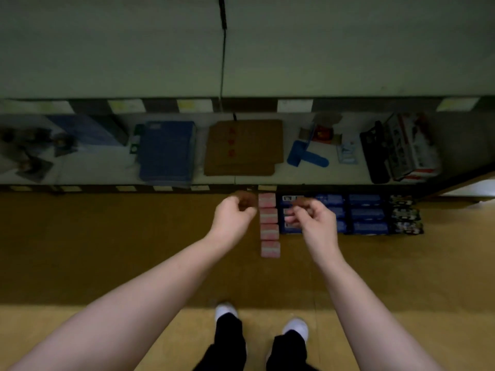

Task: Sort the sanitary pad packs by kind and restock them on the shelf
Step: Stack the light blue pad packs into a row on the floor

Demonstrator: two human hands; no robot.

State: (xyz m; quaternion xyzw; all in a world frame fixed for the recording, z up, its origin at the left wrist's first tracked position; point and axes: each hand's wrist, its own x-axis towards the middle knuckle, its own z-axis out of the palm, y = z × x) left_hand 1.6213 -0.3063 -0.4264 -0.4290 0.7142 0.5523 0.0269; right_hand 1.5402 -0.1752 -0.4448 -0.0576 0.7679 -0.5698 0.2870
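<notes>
Several pink-and-white pad packs [269, 231] lie in one column on the brown bottom shelf [120, 236]. Right of them, blue pad packs [367, 214] fill neat rows, followed by a column of dark patterned packs [405, 218]. My left hand [233, 216] hovers just left of the pink column with its fingers loosely curled and nothing in it. On the other side, over the first blue packs, my right hand [314, 222] hovers with loosely curled fingers that hold nothing.
The shelf above carries a blue box [167, 151], a flat cardboard sheet [243, 147], a blue tool [305, 156] and a printed carton [409, 145]. Price-label strips run along both shelf edges. My feet [226, 311] stand on the yellow floor below.
</notes>
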